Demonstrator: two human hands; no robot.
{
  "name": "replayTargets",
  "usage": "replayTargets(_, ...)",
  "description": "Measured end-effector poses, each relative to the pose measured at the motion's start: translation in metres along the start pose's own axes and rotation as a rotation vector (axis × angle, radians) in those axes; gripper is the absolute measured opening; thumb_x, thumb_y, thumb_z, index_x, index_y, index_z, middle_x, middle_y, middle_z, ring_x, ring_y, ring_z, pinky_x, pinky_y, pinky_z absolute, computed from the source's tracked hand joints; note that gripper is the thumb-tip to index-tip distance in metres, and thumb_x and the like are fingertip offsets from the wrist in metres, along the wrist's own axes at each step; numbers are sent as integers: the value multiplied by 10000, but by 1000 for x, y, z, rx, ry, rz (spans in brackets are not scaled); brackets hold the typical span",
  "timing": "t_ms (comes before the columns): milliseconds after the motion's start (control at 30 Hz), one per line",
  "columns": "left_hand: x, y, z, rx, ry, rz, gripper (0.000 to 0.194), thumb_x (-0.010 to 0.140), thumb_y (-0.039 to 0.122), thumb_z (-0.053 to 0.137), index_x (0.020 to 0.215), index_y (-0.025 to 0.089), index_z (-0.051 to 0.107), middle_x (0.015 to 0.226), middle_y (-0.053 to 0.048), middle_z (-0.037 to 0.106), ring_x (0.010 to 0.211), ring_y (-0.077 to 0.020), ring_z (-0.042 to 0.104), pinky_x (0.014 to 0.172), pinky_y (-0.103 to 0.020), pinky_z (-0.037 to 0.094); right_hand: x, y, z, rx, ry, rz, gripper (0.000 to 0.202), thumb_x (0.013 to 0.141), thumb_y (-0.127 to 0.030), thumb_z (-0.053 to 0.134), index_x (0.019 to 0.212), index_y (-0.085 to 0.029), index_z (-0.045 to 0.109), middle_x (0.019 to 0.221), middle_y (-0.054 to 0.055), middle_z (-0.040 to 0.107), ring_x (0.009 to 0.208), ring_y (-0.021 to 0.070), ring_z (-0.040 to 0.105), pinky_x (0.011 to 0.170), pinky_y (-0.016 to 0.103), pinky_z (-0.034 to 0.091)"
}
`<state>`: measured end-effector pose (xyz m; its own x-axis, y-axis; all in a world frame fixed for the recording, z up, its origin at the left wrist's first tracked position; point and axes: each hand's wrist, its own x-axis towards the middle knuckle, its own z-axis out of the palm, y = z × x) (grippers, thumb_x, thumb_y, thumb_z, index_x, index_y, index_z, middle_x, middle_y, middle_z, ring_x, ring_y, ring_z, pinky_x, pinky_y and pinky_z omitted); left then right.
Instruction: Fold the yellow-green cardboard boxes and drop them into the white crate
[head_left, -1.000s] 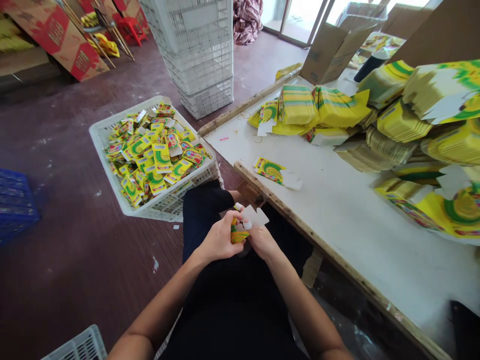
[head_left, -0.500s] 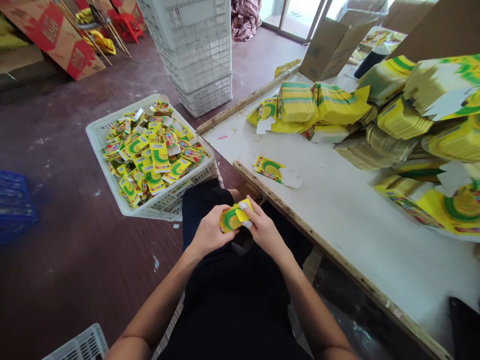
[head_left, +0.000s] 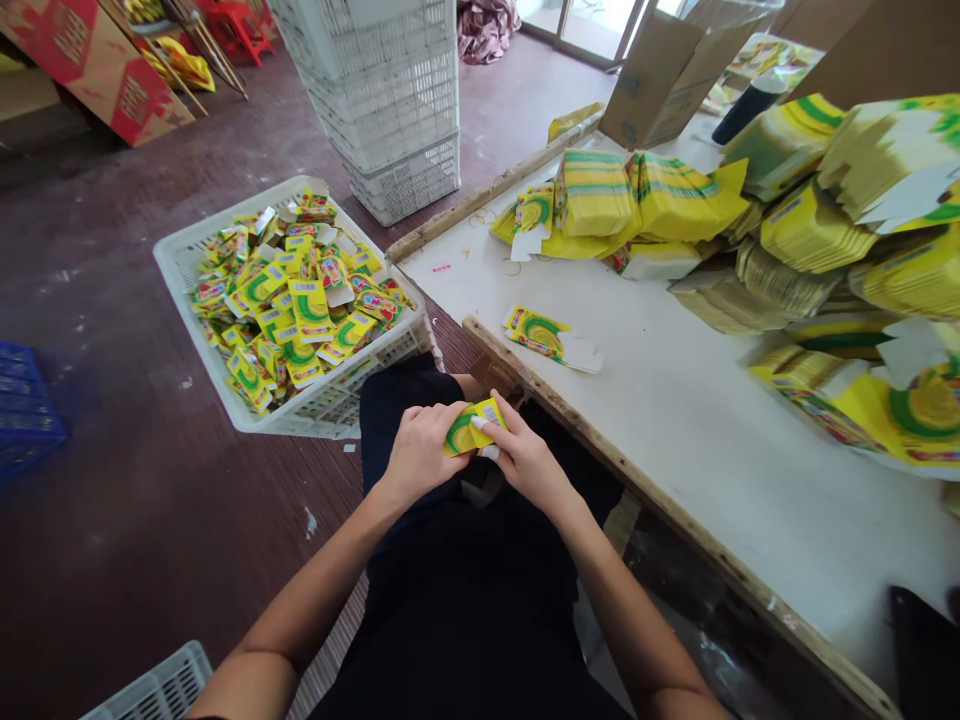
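White crate to my left, heaped with small boxes, yellow and green, at all angles; a few show white flaps. Stacked crates beyond it; can't make out any contents. One box between my hands, above my lap, near the table. Left hand grips one end; right hand pinches the barcode end, a white-tipped digit on top. Box underside hidden. Blue crate cut off at left edge.

Barcode now visible on yellow box
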<state>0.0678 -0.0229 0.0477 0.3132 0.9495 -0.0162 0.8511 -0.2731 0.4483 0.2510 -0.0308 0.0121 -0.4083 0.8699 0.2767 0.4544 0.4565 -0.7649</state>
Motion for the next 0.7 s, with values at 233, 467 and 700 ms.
replayTargets(233, 3, -6, -13, -153, -70, 1, 455, 635, 277, 700, 1082, 214, 644, 1045, -51, 743, 929, -238, 684, 866, -391, 412, 4, -3, -16, -71, -138, -35, 313, 871, -102, 528, 1119, -240, 660, 1445, 138, 459, 1235, 245, 559, 971, 379, 520)
replayTargets(467, 3, 2, -16, -69, -30, 14, 432, 663, 279, 673, 1087, 199, 644, 998, -63, 744, 922, -251, 677, 820, -389, 429, 4, -4, -12, -28, -53, -18, 304, 851, -75, 515, 1065, -229, 666, 1403, 135, 470, 1242, 248, 540, 985, 415, 503)
replayTargets(700, -2, -3, -9, -175, 98, 0, 498, 660, 286, 739, 1131, 215, 593, 1099, -85, 674, 1007, -269, 622, 876, -414, 460, 9, -9, -9, 169, 60, 35, 256, 805, -177, 635, 1052, -239, 608, 1266, 127, 495, 1170, 259, 557, 945, 440, 514)
